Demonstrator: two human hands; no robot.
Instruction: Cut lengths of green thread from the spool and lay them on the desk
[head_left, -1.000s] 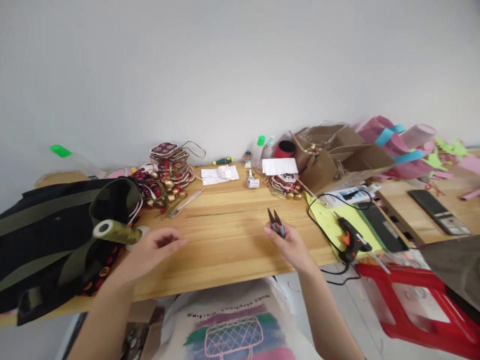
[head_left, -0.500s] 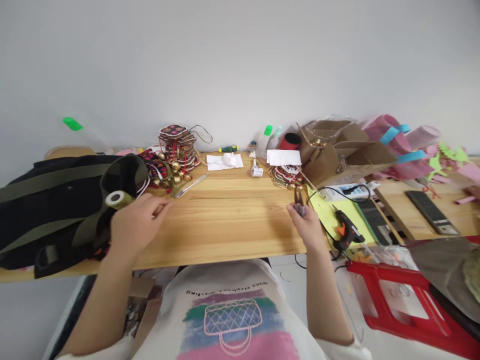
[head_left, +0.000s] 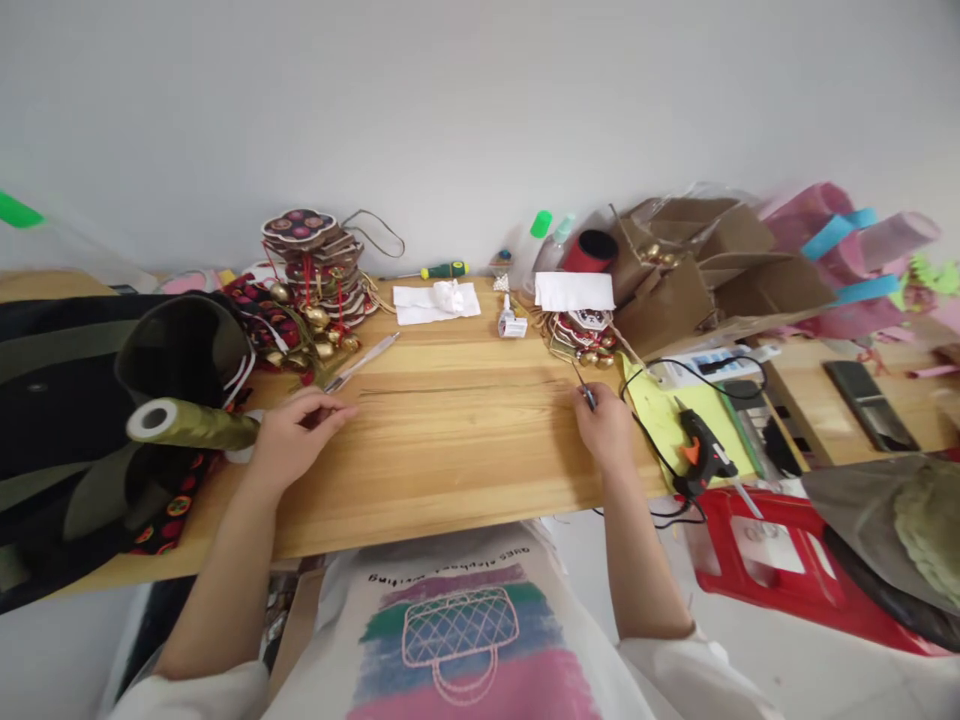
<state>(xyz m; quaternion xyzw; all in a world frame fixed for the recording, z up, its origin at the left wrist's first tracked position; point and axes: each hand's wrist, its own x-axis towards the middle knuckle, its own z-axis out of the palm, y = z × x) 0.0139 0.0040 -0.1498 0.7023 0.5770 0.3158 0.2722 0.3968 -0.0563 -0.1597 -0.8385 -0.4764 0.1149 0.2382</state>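
Note:
A thin dark cord (head_left: 450, 388) stretches across the wooden table between both hands. My left hand (head_left: 300, 435), fingers pinched, is at the cord's left end, beside an olive spool (head_left: 195, 424); what lies between its fingertips is too small to tell. My right hand (head_left: 604, 425) is wrapped round small dark pliers (head_left: 585, 388), near the cord's right end. Whether the tool touches the cord is unclear. A pen-like tool (head_left: 364, 361) lies beyond my left hand. Stacked flower-shaped ornaments with gold bells (head_left: 322, 265) stand at the back left.
Black fabric bag (head_left: 60, 400) covers the left side. Along the back are a paper (head_left: 412, 305), a screwdriver (head_left: 448, 270) and a small bottle (head_left: 511, 322). On the right are a cardboard box (head_left: 675, 290), a glue gun (head_left: 701, 452) with its cable, and a phone (head_left: 866, 405).
The view has shifted, showing more of the spool. The pliers in my right hand have turned and now point up and left, their jaws looking narrower.

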